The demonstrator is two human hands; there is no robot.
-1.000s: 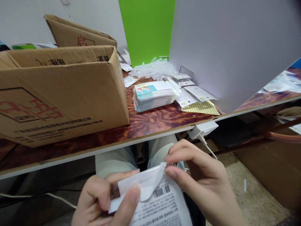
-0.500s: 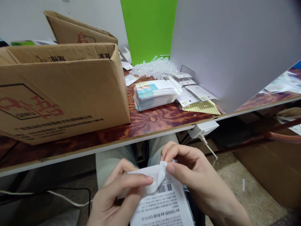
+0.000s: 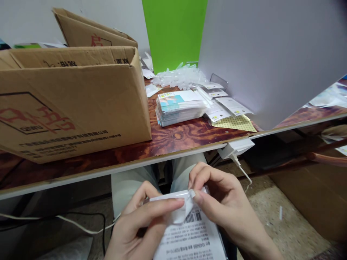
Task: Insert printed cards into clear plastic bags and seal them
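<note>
Both hands work low over the trousers [image 3: 132,191], below the desk edge. Left hand [image 3: 141,224] and right hand [image 3: 225,206] pinch, in narrow grips, a white flap [image 3: 179,213] of a barcode-printed packet [image 3: 189,238], holding it bent back. Stacked cards [image 3: 179,108] lie far off on the desk [image 3: 184,135].

You have a white printed packet [image 3: 189,240] at the bottom centre of the frame, with a glossy white flap [image 3: 177,206] curled up above its barcode [image 3: 194,217]. Your left hand [image 3: 141,224] and right hand [image 3: 225,202] pinch that flap. Small black text covers the packet below the barcode, running out of the frame.
</note>
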